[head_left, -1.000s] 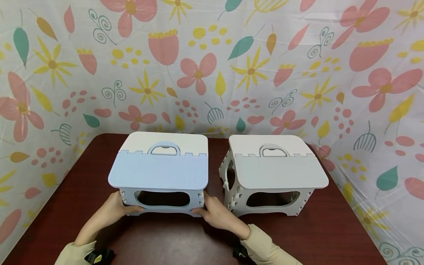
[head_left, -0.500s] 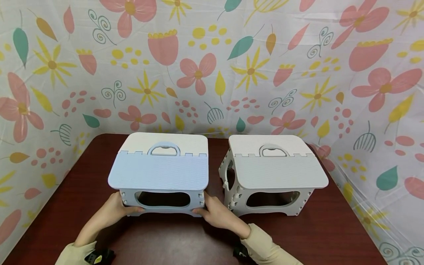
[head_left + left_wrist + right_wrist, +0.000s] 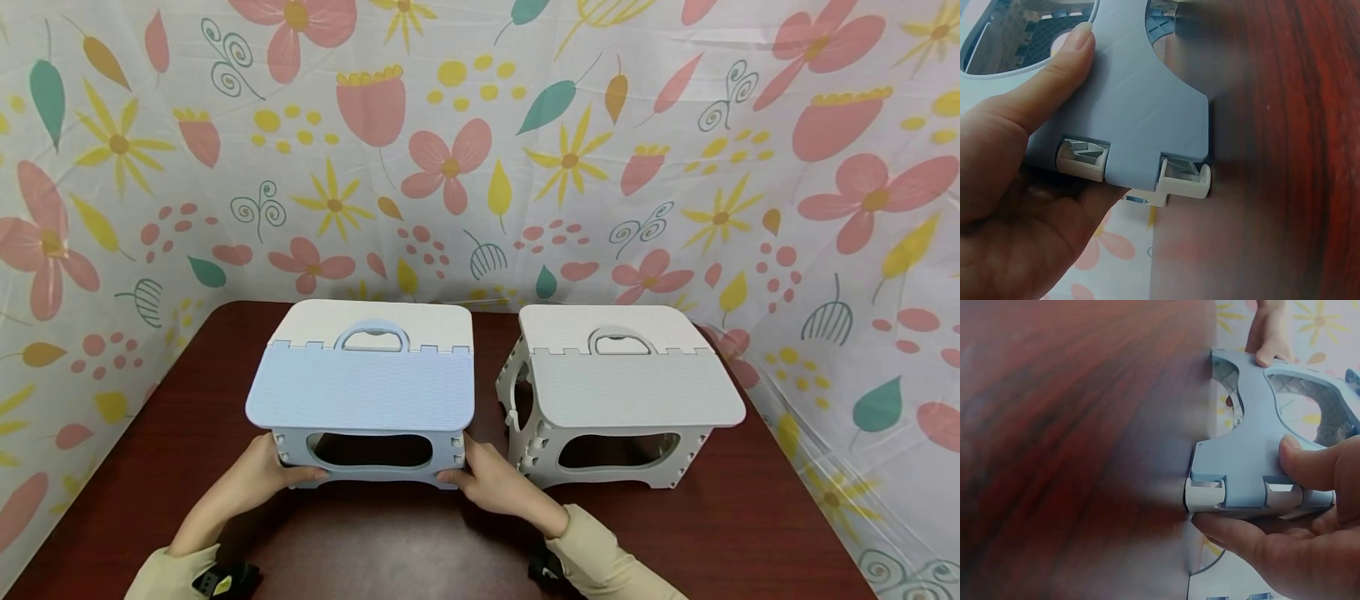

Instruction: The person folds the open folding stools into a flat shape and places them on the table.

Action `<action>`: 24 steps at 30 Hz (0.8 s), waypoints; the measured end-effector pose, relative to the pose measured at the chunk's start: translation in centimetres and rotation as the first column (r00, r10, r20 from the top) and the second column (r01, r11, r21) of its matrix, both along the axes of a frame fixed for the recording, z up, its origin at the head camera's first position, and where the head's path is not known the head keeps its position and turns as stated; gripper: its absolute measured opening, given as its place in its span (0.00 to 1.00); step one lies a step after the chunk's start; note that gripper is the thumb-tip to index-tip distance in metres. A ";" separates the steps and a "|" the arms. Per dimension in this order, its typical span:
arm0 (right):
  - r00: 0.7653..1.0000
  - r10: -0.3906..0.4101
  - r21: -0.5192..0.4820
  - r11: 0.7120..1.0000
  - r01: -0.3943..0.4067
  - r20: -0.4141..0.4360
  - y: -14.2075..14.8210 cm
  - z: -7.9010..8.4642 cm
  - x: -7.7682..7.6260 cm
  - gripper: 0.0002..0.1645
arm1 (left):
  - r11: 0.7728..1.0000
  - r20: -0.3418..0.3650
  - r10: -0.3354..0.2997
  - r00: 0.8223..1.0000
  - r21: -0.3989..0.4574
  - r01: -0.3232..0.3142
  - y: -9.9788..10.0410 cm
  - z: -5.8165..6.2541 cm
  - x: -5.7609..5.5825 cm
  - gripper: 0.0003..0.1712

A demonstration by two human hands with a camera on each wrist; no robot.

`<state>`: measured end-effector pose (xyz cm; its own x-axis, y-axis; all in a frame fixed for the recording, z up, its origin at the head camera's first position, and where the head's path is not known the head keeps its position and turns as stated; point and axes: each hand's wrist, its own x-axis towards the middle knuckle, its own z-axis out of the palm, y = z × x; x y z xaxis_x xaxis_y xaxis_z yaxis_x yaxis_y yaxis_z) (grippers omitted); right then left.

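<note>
A blue and white folding step stool (image 3: 360,385) stands unfolded on the table, its carry handle lying in the top. My left hand (image 3: 251,477) grips its front left leg; in the left wrist view the thumb (image 3: 1054,78) presses the blue front panel, with the other fingers behind the hinged corner. At the front right leg my right hand (image 3: 495,482) holds on the same way, thumb on the front and fingers round the side, as the right wrist view shows (image 3: 1310,506). Most fingers are hidden behind the legs.
A grey and white folding step stool (image 3: 630,387) stands unfolded just to the right, close to my right hand. The dark red wooden table (image 3: 390,550) reaches back to a flower-printed curtain (image 3: 465,150).
</note>
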<state>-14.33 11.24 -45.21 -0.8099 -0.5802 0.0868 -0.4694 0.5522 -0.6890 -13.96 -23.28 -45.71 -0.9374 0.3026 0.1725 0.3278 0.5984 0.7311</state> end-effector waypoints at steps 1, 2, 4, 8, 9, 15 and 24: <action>1.000 0.001 0.001 1.000 -0.001 0.000 0.0 0.0 0.0 0.29 | 1.000 -0.003 0.001 1.000 -0.002 -0.001 0.0 0.0 0.0 0.42; 1.000 0.002 0.003 1.000 -0.002 0.000 0.0 -0.1 0.0 0.29 | 1.000 -0.005 0.001 1.000 -0.002 -0.001 0.0 -0.1 0.0 0.42; 1.000 0.006 0.001 1.000 -0.006 0.002 0.0 -0.1 -0.1 0.29 | 1.000 -0.008 -0.001 1.000 -0.002 0.001 0.0 -0.1 0.0 0.42; 1.000 0.010 -0.007 1.000 -0.010 0.007 0.1 -0.2 -0.2 0.29 | 1.000 -0.015 -0.009 1.000 0.005 0.009 0.0 -0.2 0.0 0.42; 1.000 0.010 -0.009 1.000 -0.010 0.007 0.1 -0.2 -0.2 0.28 | 1.000 -0.017 -0.010 1.000 0.004 0.010 0.0 -0.2 0.0 0.42; 1.000 0.015 -0.006 1.000 -0.015 0.003 0.1 -0.1 -0.2 0.27 | 1.000 -0.014 -0.005 1.000 -0.001 0.005 0.1 -0.2 0.0 0.45; 1.000 0.018 0.000 1.000 -0.018 -0.002 0.1 0.1 -0.2 0.27 | 1.000 -0.026 -0.018 0.999 0.019 0.018 0.2 -0.4 0.1 0.45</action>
